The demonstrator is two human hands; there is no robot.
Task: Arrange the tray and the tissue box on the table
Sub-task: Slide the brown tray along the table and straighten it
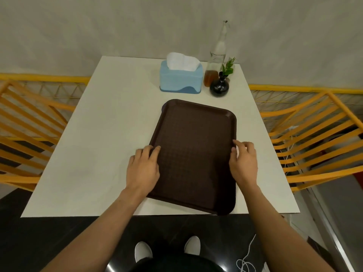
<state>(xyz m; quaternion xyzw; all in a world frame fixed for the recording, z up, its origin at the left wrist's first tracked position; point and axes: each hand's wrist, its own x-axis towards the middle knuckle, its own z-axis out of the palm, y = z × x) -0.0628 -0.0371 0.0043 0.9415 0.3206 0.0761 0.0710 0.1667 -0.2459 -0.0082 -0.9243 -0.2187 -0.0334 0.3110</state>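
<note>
Although the tray (193,154) lies flat on the white table (94,154), it sits skewed, its long sides running at a slant to the table's edges and its near right corner reaching the table's near edge. It occupies the middle-to-near part of the surface, somewhat toward the right edge. The left hand (142,169) rests on the tray's left rim, fingers spread flat over the lip onto the textured floor of the tray. The right hand (243,163) is at the right rim with its fingers curled against the edge; neither hand is closed round the rim, so this looks like a press-and-steer hold and not a lift.

The tray looks like rigid moulded plastic: light, stiff, unlikely to flex, with a pebbled inner face that should give the fingertips some purchase. Its smooth underside will probably slide easily on the slick tabletop, so turning it square by pushing at the two long rims seems the sensible hold, one hand on each side at mid-length.

The tissue box (180,79) stands near the far edge, about midway along it, apart from the tray, a tissue (182,61) puffing from its top. It appears light and hard-shelled, best taken by its two long sides. Just beside it toward the far right corner stand a glass bottle (218,50), a small amber jar (210,77) and a dark vase (219,86) with a sprig, all fragile and easy to knock.
</note>
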